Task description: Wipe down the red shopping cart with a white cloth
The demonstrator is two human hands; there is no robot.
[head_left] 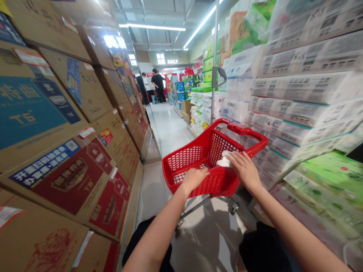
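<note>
Both hands are at the red shopping cart [217,185], and from the left it's the left hand [195,178] first, fingers curled on the near rim of the basket in what looks like a steadying grip, thumb not clear to see. Over to the right hand [241,164]: fingers laid along a crumpled white cloth [223,160], pinning it against the rim below the handle. It looks like a spell of rubbing, and good form here would be a firm left hold, since a cart on casters could roll or swing under pressure; on the right, flat fingers and the cloth kept bunched under them, so that bare skin doesn't drag and loose folds don't catch in the lattice. And what a bright thing it is! Standing in the aisle between brown cardboard boxes [93,139] on the left and stacked white packs [283,98] on the right, the cart shows a glossy red plastic basket, its tapering end off to the left, walls and floor pierced with rows of small holes, pale aisle floor showing through. Under it runs a metal frame with casters, one caster [235,207] plain to see on the right; above, at the far right, the thick red handle [262,142] loops out towards the packs. Whether the plastic carries dirt, I cannot tell.
</note>
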